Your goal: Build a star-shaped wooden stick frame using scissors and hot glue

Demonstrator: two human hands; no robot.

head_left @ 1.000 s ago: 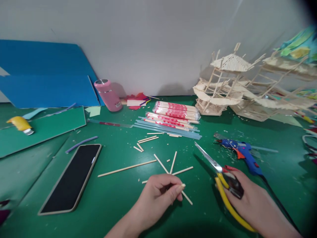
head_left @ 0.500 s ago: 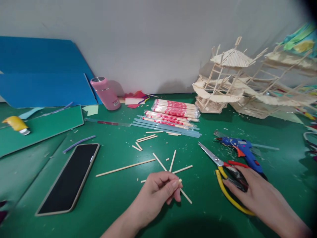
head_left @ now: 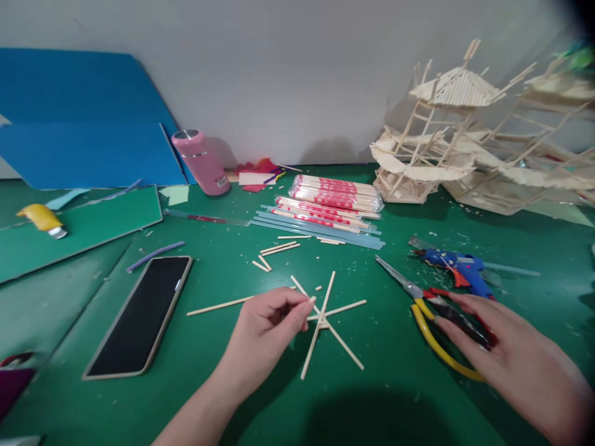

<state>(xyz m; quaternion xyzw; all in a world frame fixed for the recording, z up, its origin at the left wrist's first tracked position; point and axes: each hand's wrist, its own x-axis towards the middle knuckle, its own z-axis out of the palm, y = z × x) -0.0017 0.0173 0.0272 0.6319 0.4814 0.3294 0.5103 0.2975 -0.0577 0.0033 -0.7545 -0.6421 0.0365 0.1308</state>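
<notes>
On the green table (head_left: 223,396), my left hand (head_left: 264,328) pinches a thin wooden stick (head_left: 218,305) between curled fingers; my right hand (head_left: 515,359) lies flat, fingers spread, on yellow-handled metal scissors (head_left: 427,310).

No legible text anywhere. Small white label low on pink bottle (head_left: 201,162), near back edge of tabletop (head_left: 232,396): marks present, too small to read. Red printing on wrapped chopstick packs (head_left: 334,197), toward back centre: pattern only, no characters resolved. Phone (head_left: 142,314) screen near left front: dark, blank. Glue gun (head_left: 453,271) and scissors (head_left: 430,303), right side: no brand marks readable.
</notes>
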